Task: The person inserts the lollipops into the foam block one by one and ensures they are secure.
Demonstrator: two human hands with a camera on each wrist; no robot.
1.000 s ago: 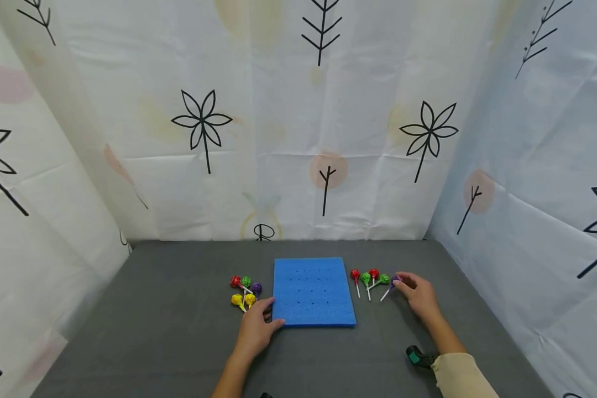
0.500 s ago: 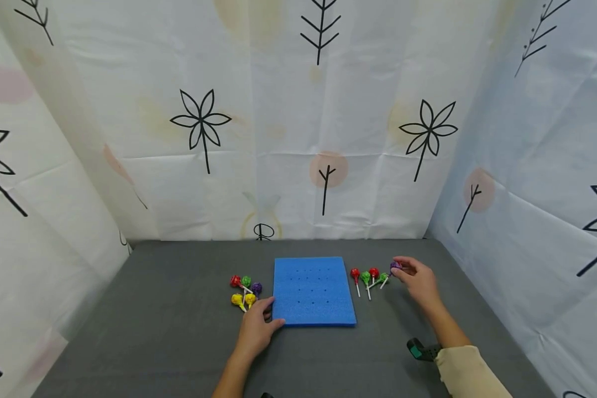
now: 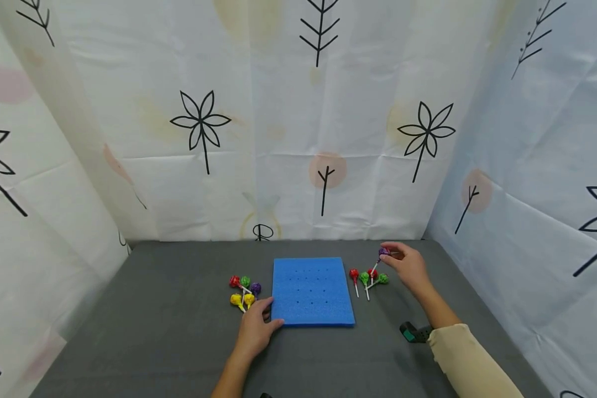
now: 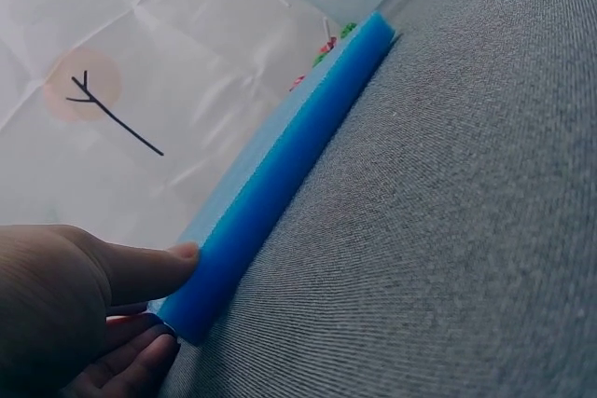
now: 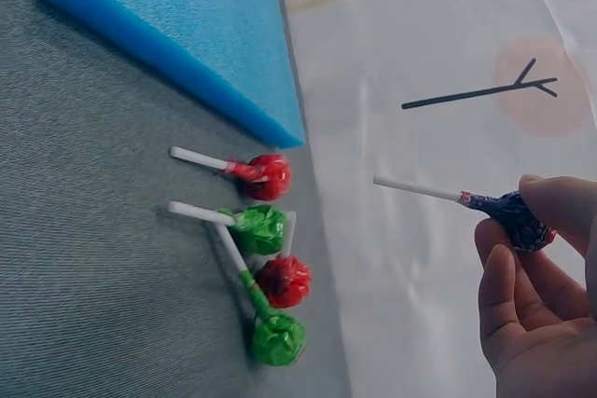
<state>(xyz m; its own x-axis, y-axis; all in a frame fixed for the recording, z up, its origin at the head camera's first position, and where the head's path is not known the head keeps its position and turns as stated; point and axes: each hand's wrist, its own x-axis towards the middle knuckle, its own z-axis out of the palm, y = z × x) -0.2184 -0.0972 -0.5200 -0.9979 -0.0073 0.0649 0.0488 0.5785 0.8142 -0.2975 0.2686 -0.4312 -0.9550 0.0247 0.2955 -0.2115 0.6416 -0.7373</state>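
Observation:
My right hand (image 3: pixel 407 265) pinches a purple-wrapped lollipop (image 5: pixel 518 221) by its candy head, raised off the table with its white stick pointing down and left in the head view. Just below it lie two red and two green lollipops, among them a red one (image 5: pixel 269 177) and a green one (image 5: pixel 278 338). A flat blue foam board (image 3: pixel 312 293) with rows of small holes rests mid-table. My left hand (image 3: pixel 255 329) holds the board's near left corner, thumb (image 4: pixel 173 267) on the near edge and fingers along the left side.
Left of the board lies a cluster of lollipops, with a red one (image 3: pixel 234 281), a green one (image 3: pixel 245 281), a purple one (image 3: pixel 256 288) and yellow ones (image 3: pixel 236 300). Patterned white cloth (image 3: pixel 278 110) walls in the grey table (image 3: pixel 179 331). A black strap device (image 3: pixel 414 333) sits at my right wrist.
My right hand has lifted the purple lollipop from the right of the pile and carried it up and left over the other lollipops. The left hand and board stay put.

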